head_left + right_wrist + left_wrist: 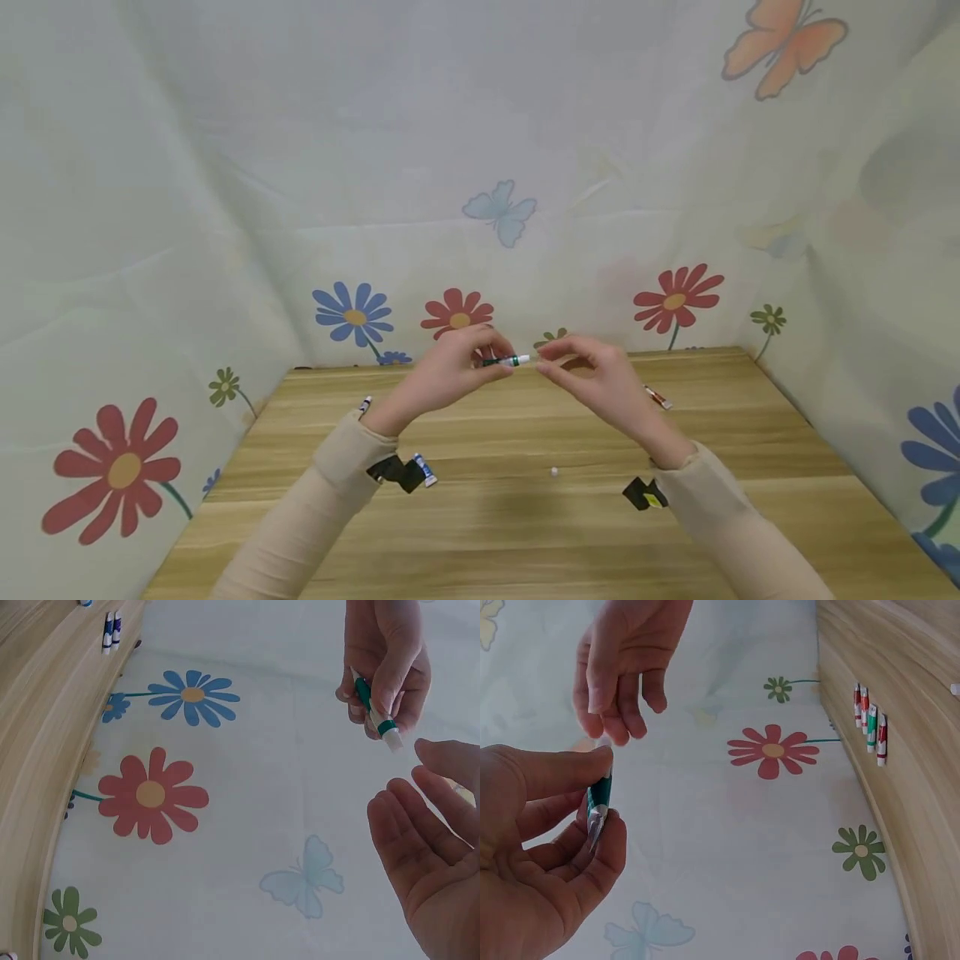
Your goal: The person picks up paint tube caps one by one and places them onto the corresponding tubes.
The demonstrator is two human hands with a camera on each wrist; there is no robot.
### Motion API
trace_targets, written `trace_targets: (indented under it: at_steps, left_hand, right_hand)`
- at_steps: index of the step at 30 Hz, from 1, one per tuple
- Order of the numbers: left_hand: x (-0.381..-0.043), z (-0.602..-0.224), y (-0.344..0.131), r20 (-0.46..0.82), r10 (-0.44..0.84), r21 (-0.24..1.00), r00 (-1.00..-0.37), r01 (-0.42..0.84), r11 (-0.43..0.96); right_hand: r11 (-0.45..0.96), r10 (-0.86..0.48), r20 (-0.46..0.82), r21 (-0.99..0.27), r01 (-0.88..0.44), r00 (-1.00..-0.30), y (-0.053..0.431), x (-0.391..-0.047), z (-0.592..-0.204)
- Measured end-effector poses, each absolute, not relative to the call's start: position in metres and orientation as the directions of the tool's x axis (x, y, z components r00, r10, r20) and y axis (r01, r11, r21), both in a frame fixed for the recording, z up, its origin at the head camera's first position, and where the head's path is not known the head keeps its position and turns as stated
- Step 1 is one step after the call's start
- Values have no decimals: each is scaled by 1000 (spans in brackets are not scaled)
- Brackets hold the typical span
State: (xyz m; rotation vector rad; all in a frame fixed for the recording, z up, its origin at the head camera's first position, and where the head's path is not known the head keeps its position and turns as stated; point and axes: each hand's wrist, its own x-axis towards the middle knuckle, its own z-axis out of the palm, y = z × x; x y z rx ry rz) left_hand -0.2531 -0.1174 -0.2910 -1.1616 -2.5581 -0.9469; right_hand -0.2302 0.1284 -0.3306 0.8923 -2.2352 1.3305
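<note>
My left hand [456,367] pinches a small green-and-silver paint tube [379,712] between thumb and fingers, above the far part of the table. The tube's white end [523,358] points toward my right hand [600,377]. In the right wrist view, the right thumb [448,759] and fingers stand apart from each other, with nothing between them. A short gap separates them from the tube's white end. A small white piece [554,472], perhaps a cap, lies on the wooden table below the hands.
A blue tube [424,470] and a dark tube [365,406] lie by my left wrist. Several red and green tubes [871,729] lie together at the right, near the table's far edge. Flower-printed cloth [375,183] walls the table [495,550] at the back and sides.
</note>
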Motion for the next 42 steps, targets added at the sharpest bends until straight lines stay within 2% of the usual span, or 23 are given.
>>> trace_targets:
  at_steps: [4, 6, 19, 23, 26, 34, 37, 42]
  left_hand:
    - [-255, -293, -124, 333, 616, 525, -714, 683, 508]
    - [-255, -293, -126, 316, 615, 539, -723, 670, 511]
    - [-251, -290, -121, 265, 647, 572, -715, 657, 492]
    - [-246, -289, -119, 277, 646, 548, -711, 669, 502]
    - [-239, -289, -116, 324, 645, 473, -692, 709, 523]
    - [-222, -289, -110, 477, 698, 167, -534, 835, 525]
    - [-220, -289, -109, 502, 701, 140, -506, 848, 512]
    - [-222, -291, -111, 478, 702, 172, -528, 840, 515]
  right_hand:
    - [354, -403, 676, -507, -786, -617, 130, -232, -333]
    - [364, -429, 685, -465, -807, -588, 129, -233, -334]
    - [364, -455, 719, -389, -847, -525, 120, -237, -336]
    - [366, -470, 705, -393, -844, -532, 120, -236, -336]
    - [369, -472, 688, -414, -832, -551, 120, -235, -337]
    - [364, -444, 669, -473, -802, -596, 121, -234, -338]
    - [364, -439, 662, -487, -794, -608, 121, -233, -339]
    - [372, -432, 653, -499, -783, -622, 120, -232, -342]
